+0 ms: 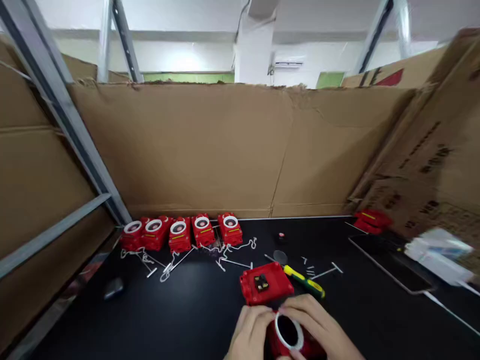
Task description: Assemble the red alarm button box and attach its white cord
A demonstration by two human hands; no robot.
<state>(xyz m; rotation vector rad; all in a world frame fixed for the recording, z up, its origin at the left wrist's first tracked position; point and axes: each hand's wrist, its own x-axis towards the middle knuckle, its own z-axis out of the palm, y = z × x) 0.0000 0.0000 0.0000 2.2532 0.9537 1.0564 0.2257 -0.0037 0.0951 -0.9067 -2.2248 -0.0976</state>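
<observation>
Near the front edge of view, my left hand (252,331) and my right hand (318,322) close around a red housing (275,345) from both sides. A white ring (299,341) with a dark round opening sits on its upper face, and fingertips of both hands press at the ring's edge. Just beyond lies a red box half (275,282), open side up, with a black block with brass-coloured contacts (261,283) inside. Beside it rests a yellow-and-green screwdriver (305,282). Fingers cover much of the housing.
Several assembled red units (180,242) with white rings, cords and small metal T-bars line the back left. A black mouse (113,288) lies left. Small screws (310,271), a metal T-bar (328,272), a phone (390,262) and a red part (372,221) are right. Cardboard walls (195,150) enclose the table.
</observation>
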